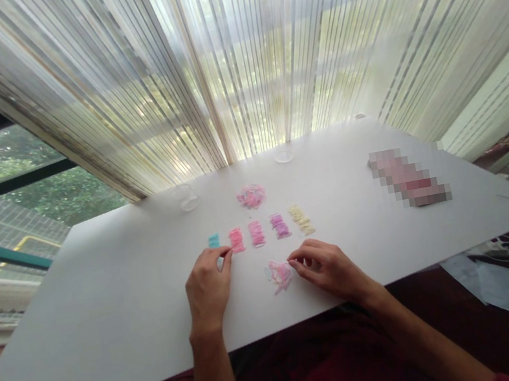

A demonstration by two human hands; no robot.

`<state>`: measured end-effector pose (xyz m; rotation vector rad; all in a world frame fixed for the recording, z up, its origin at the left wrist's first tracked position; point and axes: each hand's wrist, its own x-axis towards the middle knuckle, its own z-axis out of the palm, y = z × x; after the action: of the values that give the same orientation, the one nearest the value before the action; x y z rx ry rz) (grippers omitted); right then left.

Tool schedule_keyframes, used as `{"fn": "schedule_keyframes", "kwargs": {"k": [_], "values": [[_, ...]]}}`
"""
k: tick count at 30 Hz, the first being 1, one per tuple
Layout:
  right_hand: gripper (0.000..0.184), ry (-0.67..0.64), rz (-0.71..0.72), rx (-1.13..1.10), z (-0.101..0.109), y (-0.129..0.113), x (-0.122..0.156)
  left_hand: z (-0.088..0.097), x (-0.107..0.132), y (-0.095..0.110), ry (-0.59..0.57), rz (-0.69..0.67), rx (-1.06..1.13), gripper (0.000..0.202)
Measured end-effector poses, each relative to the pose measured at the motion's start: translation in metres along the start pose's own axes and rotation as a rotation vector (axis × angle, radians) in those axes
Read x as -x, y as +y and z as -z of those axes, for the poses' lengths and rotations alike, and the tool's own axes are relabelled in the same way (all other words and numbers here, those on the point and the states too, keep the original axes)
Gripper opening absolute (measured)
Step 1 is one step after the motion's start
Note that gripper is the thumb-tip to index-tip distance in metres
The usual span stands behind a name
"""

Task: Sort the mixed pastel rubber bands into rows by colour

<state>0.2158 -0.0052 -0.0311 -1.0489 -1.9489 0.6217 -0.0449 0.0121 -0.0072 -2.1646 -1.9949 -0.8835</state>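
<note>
Small pastel loops that look like rubber bands lie sorted by colour in rows: blue (pixel 214 241), coral pink (pixel 236 240), light pink (pixel 256 234), purple (pixel 279 226) and pale yellow (pixel 302 219). My left hand (pixel 209 284) is closed in a pinch, its fingertips at the lower left of the coral row and just below the blue one. A loose mixed pile (pixel 279 275) lies nearer to me. At its right edge, my right hand (pixel 324 267) has thumb and forefinger pinched together. Whatever either pinch holds is too small to make out.
A larger mixed heap of loops (pixel 251 196) sits behind the rows. Two clear round dishes or lids, one at left (pixel 188 199) and one at right (pixel 284 156), stand near the white table's (pixel 122 306) back edge. A blurred-out pinkish object (pixel 410 179) lies at right.
</note>
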Motion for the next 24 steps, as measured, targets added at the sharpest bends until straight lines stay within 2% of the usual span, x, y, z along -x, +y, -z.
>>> {"fn": "schedule_keyframes", "kwargs": {"k": [6, 10, 20, 24], "values": [[0.013, -0.002, 0.0, -0.017, -0.001, 0.002, 0.001, 0.001, -0.002, 0.007, -0.127, 0.119, -0.051, 0.011], [0.013, -0.008, -0.001, -0.021, -0.002, 0.002, 0.001, 0.0, -0.003, 0.009, -0.152, 0.143, -0.06, 0.012], [0.012, -0.014, -0.009, -0.02, 0.0, 0.001, 0.001, 0.005, 0.006, 0.009, -0.111, 0.126, -0.028, 0.015], [0.013, -0.012, -0.002, -0.015, -0.001, 0.001, 0.001, 0.01, 0.021, 0.017, -0.17, 0.044, 0.068, 0.016]]}}
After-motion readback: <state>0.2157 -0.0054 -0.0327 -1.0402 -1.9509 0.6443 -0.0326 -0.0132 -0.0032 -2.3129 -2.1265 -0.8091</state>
